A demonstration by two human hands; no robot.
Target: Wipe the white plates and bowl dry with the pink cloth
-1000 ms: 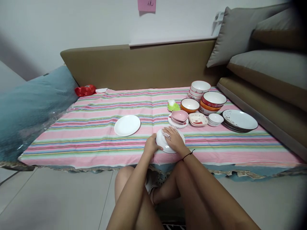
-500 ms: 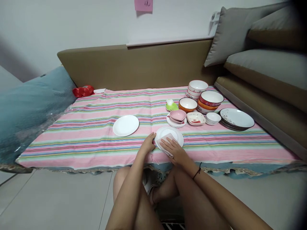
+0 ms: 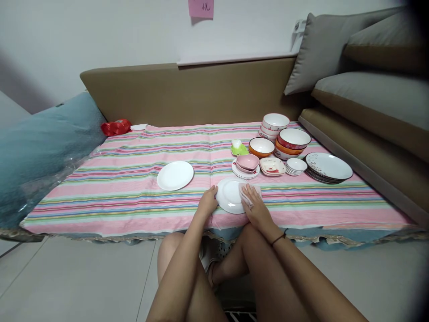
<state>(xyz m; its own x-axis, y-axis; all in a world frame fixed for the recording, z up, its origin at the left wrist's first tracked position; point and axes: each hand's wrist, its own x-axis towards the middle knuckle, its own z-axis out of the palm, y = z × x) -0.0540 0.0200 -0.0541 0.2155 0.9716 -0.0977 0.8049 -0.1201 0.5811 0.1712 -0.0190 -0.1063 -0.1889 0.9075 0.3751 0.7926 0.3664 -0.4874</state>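
A round white plate lies on the striped cloth cover in front of me. At its left rim is my left hand, its fingers closed on the edge. My right hand presses a folded pale pink cloth against the plate's right rim, and part of the cloth hangs past the edge. Another white plate sits apart to the left. Just behind the plate under my hands, pink bowls rest on small white plates.
To the right are square dishes, small white bowls, a stack of large plates and stacked bowls. A green-and-white piece stands behind. A red bundle lies far left; grey cushions rise at right.
My right hand has slid the pink cloth from the middle of the plate to its right rim, uncovering the plate's centre. My left hand stays at the left rim.
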